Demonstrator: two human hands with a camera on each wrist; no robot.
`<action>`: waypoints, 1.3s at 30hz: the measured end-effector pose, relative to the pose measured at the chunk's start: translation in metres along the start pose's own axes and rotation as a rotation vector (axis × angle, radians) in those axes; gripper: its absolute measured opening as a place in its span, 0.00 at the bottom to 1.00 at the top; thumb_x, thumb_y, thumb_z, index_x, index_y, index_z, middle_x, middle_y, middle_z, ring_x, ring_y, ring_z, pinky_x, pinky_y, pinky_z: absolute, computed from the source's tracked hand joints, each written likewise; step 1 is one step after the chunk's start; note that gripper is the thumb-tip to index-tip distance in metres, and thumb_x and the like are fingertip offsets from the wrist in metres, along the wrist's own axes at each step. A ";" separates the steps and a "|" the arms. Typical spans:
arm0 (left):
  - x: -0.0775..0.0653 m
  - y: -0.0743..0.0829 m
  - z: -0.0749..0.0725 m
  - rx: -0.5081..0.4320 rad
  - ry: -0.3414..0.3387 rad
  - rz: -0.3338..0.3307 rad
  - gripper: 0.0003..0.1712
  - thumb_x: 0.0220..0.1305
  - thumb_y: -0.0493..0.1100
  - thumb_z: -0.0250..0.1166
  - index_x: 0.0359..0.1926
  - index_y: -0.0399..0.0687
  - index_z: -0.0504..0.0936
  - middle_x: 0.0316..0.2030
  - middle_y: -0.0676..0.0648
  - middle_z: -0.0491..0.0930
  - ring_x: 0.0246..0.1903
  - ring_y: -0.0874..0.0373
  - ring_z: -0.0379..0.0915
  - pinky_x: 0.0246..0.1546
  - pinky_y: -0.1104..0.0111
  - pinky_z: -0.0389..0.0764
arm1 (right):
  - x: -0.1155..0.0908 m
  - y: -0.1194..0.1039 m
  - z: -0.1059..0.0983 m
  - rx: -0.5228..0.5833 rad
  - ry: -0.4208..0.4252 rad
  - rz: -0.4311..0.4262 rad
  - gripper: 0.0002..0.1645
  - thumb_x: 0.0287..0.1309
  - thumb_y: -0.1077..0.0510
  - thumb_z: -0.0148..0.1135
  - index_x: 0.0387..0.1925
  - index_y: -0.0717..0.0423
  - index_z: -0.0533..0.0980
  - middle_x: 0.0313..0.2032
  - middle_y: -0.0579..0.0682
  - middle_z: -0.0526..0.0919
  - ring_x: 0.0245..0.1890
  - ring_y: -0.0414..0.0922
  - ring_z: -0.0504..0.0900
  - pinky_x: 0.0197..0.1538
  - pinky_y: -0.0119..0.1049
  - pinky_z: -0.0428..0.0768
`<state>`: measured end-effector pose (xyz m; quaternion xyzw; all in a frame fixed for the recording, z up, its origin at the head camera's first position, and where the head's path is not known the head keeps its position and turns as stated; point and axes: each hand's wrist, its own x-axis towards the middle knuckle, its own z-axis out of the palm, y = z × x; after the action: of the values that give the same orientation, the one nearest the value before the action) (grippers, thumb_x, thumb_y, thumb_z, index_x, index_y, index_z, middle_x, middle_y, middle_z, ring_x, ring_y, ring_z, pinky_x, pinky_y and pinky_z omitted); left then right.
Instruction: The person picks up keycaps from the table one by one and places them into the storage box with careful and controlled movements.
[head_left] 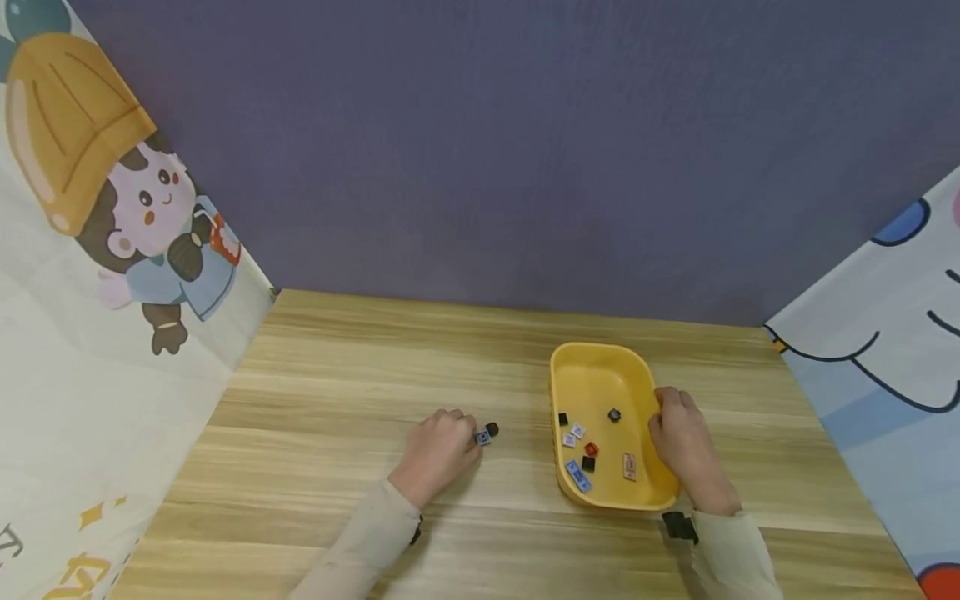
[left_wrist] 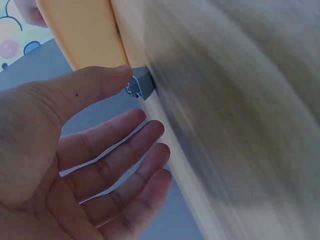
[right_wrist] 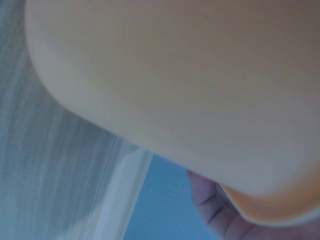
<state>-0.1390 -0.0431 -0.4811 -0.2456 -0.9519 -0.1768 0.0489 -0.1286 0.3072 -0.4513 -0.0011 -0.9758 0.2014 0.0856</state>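
Note:
Close to the table, my left hand [head_left: 442, 454] reaches for a small grey-blue toy block [head_left: 483, 437]. In the left wrist view, the thumb tip is at the block [left_wrist: 144, 82], appearing to touch it, while the other fingers are spread apart from it. Just beyond it sits a small black piece [head_left: 492, 428]. My right hand [head_left: 686, 442] grips the right rim of a yellow plastic basket [head_left: 600, 379], thumb inside and fingers outside. The basket's wall [right_wrist: 165, 75] fills most of the right wrist view.
Inside the basket lie several small pieces, among them a blue brick [head_left: 578, 476], a red piece [head_left: 592, 449], a pinkish tile [head_left: 629, 467] and a dark piece [head_left: 614, 415]. A dark blue panel [head_left: 480, 167] stands behind the wooden table [head_left: 337, 358]; printed sheets flank both sides.

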 end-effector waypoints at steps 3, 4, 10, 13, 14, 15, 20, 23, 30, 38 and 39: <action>0.002 0.000 0.001 -0.002 -0.014 -0.006 0.08 0.54 0.42 0.74 0.26 0.45 0.83 0.21 0.52 0.76 0.19 0.62 0.67 0.18 0.73 0.72 | 0.000 0.000 0.000 0.003 0.001 -0.002 0.20 0.60 0.74 0.53 0.53 0.82 0.67 0.44 0.76 0.72 0.43 0.69 0.76 0.43 0.63 0.78; 0.002 0.000 0.001 0.000 -0.016 -0.007 0.08 0.54 0.42 0.74 0.26 0.45 0.84 0.21 0.52 0.76 0.19 0.62 0.67 0.19 0.72 0.72 | 0.001 0.000 0.000 0.004 0.001 -0.003 0.20 0.60 0.74 0.53 0.53 0.82 0.67 0.44 0.76 0.72 0.43 0.70 0.76 0.43 0.63 0.78; 0.004 0.000 0.004 0.015 -0.019 0.003 0.08 0.55 0.43 0.75 0.28 0.45 0.85 0.22 0.51 0.77 0.20 0.61 0.68 0.20 0.72 0.74 | 0.000 -0.002 -0.001 0.006 0.004 -0.003 0.20 0.61 0.74 0.53 0.53 0.82 0.67 0.43 0.76 0.72 0.42 0.69 0.77 0.42 0.62 0.78; 0.004 0.000 0.004 0.021 -0.017 0.012 0.07 0.55 0.42 0.75 0.28 0.45 0.85 0.22 0.51 0.78 0.20 0.61 0.68 0.21 0.72 0.74 | 0.001 -0.002 -0.001 0.002 -0.008 0.001 0.20 0.61 0.74 0.53 0.53 0.82 0.67 0.43 0.76 0.72 0.41 0.69 0.77 0.41 0.62 0.79; 0.004 0.000 0.005 0.027 -0.016 0.015 0.07 0.55 0.42 0.75 0.28 0.45 0.85 0.22 0.51 0.77 0.20 0.61 0.68 0.21 0.72 0.74 | 0.001 -0.002 -0.001 0.000 -0.011 0.003 0.20 0.61 0.74 0.53 0.53 0.82 0.67 0.43 0.76 0.72 0.41 0.68 0.77 0.41 0.62 0.79; 0.004 0.000 0.005 0.030 -0.014 0.019 0.07 0.55 0.42 0.75 0.28 0.45 0.85 0.22 0.51 0.77 0.20 0.61 0.68 0.21 0.71 0.74 | 0.001 -0.002 -0.001 -0.001 -0.013 0.003 0.20 0.61 0.74 0.53 0.53 0.82 0.66 0.44 0.76 0.72 0.41 0.68 0.77 0.41 0.62 0.79; 0.005 0.000 0.005 0.030 0.000 0.031 0.08 0.54 0.40 0.76 0.27 0.43 0.84 0.21 0.51 0.76 0.19 0.61 0.67 0.21 0.71 0.74 | 0.002 -0.001 -0.001 -0.002 -0.004 0.002 0.20 0.61 0.74 0.53 0.53 0.82 0.67 0.44 0.76 0.72 0.41 0.68 0.77 0.42 0.62 0.78; 0.005 0.000 0.004 0.022 -0.002 0.031 0.08 0.53 0.40 0.76 0.27 0.43 0.84 0.21 0.51 0.76 0.19 0.61 0.66 0.21 0.71 0.74 | 0.002 -0.001 -0.001 -0.004 0.003 -0.001 0.20 0.60 0.74 0.52 0.53 0.82 0.67 0.44 0.76 0.72 0.42 0.68 0.77 0.43 0.62 0.78; 0.004 0.001 0.002 0.025 0.003 0.034 0.07 0.55 0.40 0.75 0.28 0.44 0.84 0.21 0.51 0.77 0.20 0.62 0.66 0.22 0.72 0.74 | 0.001 -0.001 0.000 -0.004 0.001 0.004 0.20 0.60 0.74 0.52 0.53 0.82 0.67 0.45 0.77 0.72 0.43 0.70 0.76 0.44 0.63 0.78; 0.006 0.008 -0.010 0.041 0.090 0.091 0.08 0.58 0.38 0.71 0.24 0.46 0.82 0.19 0.54 0.73 0.18 0.64 0.63 0.18 0.75 0.70 | 0.002 -0.001 0.000 -0.006 -0.037 0.022 0.20 0.62 0.74 0.51 0.54 0.83 0.65 0.46 0.78 0.71 0.45 0.70 0.76 0.44 0.62 0.78; 0.007 0.008 -0.012 0.045 0.097 0.099 0.08 0.58 0.38 0.71 0.24 0.46 0.81 0.19 0.55 0.73 0.18 0.65 0.62 0.18 0.76 0.69 | 0.002 -0.001 0.000 -0.005 -0.036 0.021 0.20 0.62 0.74 0.51 0.54 0.83 0.65 0.46 0.78 0.71 0.45 0.70 0.76 0.44 0.62 0.78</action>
<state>-0.1408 -0.0373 -0.4665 -0.2823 -0.9388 -0.1646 0.1091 -0.1307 0.3060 -0.4507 -0.0081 -0.9776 0.1997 0.0659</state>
